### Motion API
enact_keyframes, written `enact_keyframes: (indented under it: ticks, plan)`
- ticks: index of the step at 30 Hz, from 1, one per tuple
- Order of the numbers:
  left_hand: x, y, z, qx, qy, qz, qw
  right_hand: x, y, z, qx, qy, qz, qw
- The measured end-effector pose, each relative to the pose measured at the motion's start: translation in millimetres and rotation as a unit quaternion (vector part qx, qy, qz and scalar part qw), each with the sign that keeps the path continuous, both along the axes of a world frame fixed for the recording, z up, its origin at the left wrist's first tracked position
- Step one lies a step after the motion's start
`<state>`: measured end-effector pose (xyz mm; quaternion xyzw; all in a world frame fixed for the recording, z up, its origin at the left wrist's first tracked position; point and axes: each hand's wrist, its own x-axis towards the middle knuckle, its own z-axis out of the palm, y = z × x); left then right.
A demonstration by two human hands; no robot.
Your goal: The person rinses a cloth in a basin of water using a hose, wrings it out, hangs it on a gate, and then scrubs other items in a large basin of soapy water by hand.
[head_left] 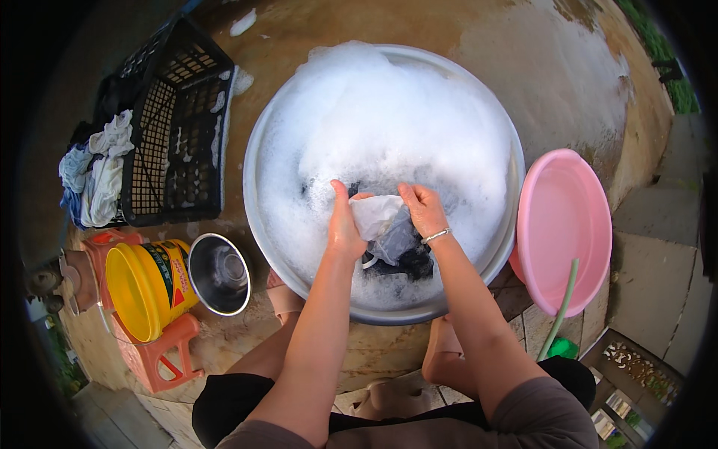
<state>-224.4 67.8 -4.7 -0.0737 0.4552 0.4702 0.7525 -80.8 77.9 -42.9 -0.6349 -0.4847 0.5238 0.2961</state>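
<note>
A large round basin point(252, 179) full of white suds point(396, 112) stands in front of me. Over its near half, my left hand point(345, 230) grips one side of a wet white and grey cloth point(383, 224), thumb raised and fingers partly hidden behind it. Its upper right edge is pinched between the thumb and fingers of my right hand point(425, 211), which has a silver bangle point(436, 236) at the wrist. Dark wet fabric point(410, 266) lies in the foamy water just below the cloth. The cloth's exact kind cannot be made out.
At left stands a black plastic crate point(153, 157), with white and blue clothes point(105, 176) beside it. Nearer are a yellow bucket point(142, 299), a steel bowl point(218, 274) and an orange stool point(168, 348). A pink basin point(565, 217) with a green hose point(570, 288) sits right.
</note>
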Motion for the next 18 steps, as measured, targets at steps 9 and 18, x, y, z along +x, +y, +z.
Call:
enact_keyframes:
  ticks: [9,18]
  plan:
    - [16.2,-6.3,-9.9,0.015,0.364,-0.271,0.891,-51.3,-31.8,48.3,0.385,-0.155,0.093,0.905]
    - [24.6,-15.3,-11.5,0.000,0.125,-0.047,0.991,-44.2,-21.8,20.3,0.347,-0.174,0.049,0.920]
